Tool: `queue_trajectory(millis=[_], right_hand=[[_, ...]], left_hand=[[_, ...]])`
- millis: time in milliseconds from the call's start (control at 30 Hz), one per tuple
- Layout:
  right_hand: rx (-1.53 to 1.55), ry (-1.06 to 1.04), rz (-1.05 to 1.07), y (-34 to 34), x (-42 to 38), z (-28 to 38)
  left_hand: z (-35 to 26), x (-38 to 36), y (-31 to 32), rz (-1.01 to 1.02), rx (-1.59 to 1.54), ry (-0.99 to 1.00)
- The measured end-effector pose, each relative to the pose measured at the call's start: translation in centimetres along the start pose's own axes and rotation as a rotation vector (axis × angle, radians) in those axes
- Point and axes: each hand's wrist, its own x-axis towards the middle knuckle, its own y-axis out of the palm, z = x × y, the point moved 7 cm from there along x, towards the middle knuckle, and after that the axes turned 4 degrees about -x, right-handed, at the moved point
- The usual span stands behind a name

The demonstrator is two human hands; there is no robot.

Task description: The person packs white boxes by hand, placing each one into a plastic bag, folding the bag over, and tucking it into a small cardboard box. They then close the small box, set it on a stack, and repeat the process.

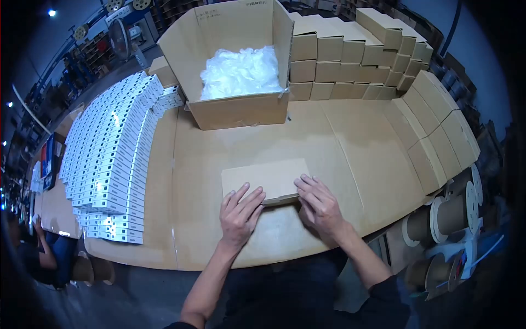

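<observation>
Box [266, 174] of plain brown cardboard sits on the tabletop [252, 142], a little back from the middle of the near edge, its long sides running roughly left to right. The left hand [239, 216] is at its near left part, fingers bent and slightly spread, tips touching the top along the near side; whether the thumb presses the front cannot be told. The right hand [320, 205] is at the near right corner, its fingers close together and touching the box there; the thumb is partly hidden, so I cannot tell whether it pinches the cardboard.

Against the middle of the far edge stands a big open carton [241, 114] with a heap of clear plastic [241, 74] inside. Many small white boxes [118, 148] are stacked along the left edge, reaching toward the near left corner. Brown boxes [331, 49] are piled in rows at the far right corner, and more line the right edge. Below that edge are large spools [455, 215]. Past the left edge, another person [38, 252] is beside a second table [59, 214], and a fan [118, 39] stands beyond the far left corner.
</observation>
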Motion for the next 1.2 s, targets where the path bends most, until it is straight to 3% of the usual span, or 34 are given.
queue_trajectory(millis=[200, 500, 967, 1100, 1133, 1200], right_hand=[[0.204, 0.204, -0.228, 3.0, -0.9, 2.2], [0.243, 0.455, -0.289, 3.2, -0.1, 2.8], [0.239, 0.498, -0.334, 4.9, -0.6, 2.8], [0.151, 0.445, -0.33, 2.3, 0.0, 1.5], [0.268, 0.523, -0.331, 2.6, -0.4, 0.1], [0.401, 0.48, -0.37, 3.6, -0.1, -1.5]], left_hand=[[0.0, -2.0, -0.2, -0.121, -0.08, -0.135], [-0.6, -1.6, 0.3, -0.256, -0.192, -0.424], [0.2, -2.3, 1.1, -0.314, -0.239, -0.505], [1.2, -1.0, -0.6, -0.246, -0.232, -0.382], [1.8, -0.7, -0.6, -0.246, -0.26, -0.354], [2.8, -0.4, -0.1, -0.24, -0.316, -0.298]])
